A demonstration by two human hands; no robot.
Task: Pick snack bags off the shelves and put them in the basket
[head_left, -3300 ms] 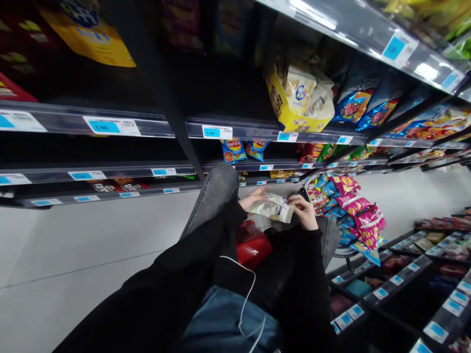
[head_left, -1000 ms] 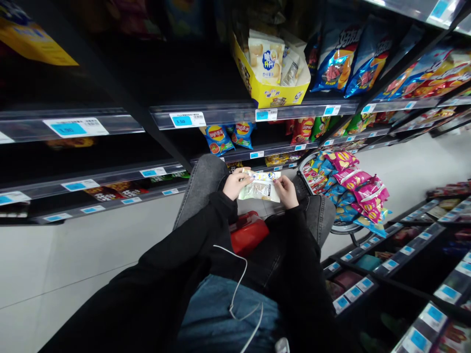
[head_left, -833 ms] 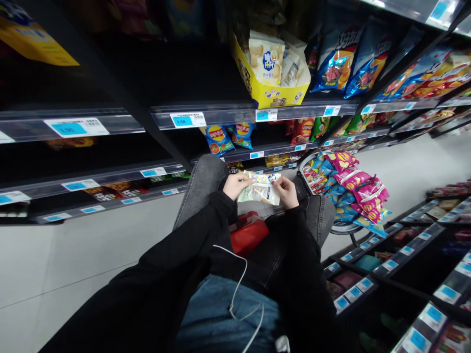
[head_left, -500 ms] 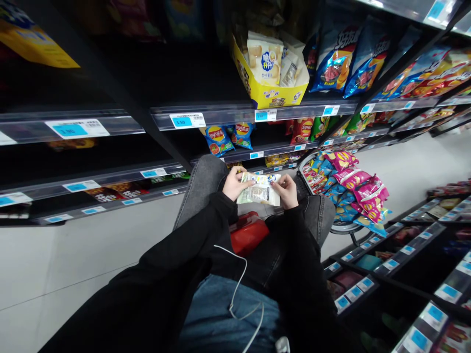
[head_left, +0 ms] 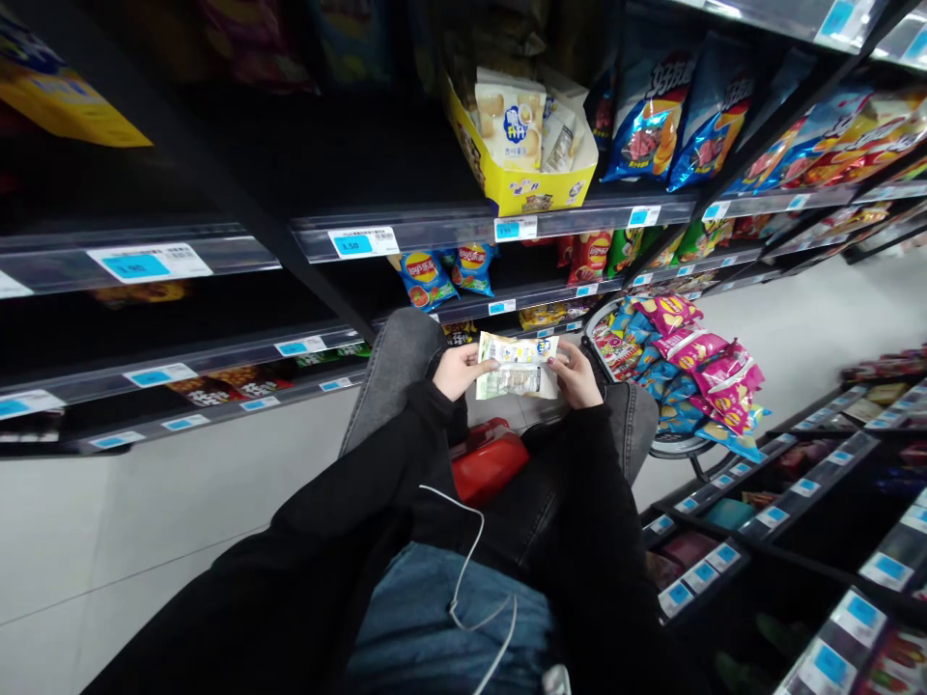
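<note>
A small pale snack packet [head_left: 518, 368] with printed text is stretched between my two hands above my knees. My left hand [head_left: 459, 370] pinches its left edge, thumb on the face towards me. On the opposite edge, my right hand [head_left: 576, 375] grips it between thumb and fingers. Ahead on the shelf stands a yellow display box [head_left: 540, 193] with similar white packets [head_left: 510, 121] upright in it. Below my hands, a red item [head_left: 490, 461] rests in my lap.
Price-tagged shelves [head_left: 435, 234] run across in front of me. Blue chip bags [head_left: 424, 280] sit on a lower shelf. At my right stands a round basket [head_left: 681, 446] heaped with pink and blue bags. More shelving [head_left: 782, 512] is at the lower right. A white cable [head_left: 474, 541] hangs over my clothing.
The packet has shifted slightly right and is held flatter, with more of its face showing. My right hand has moved a little right and down. The view has shifted slightly.
</note>
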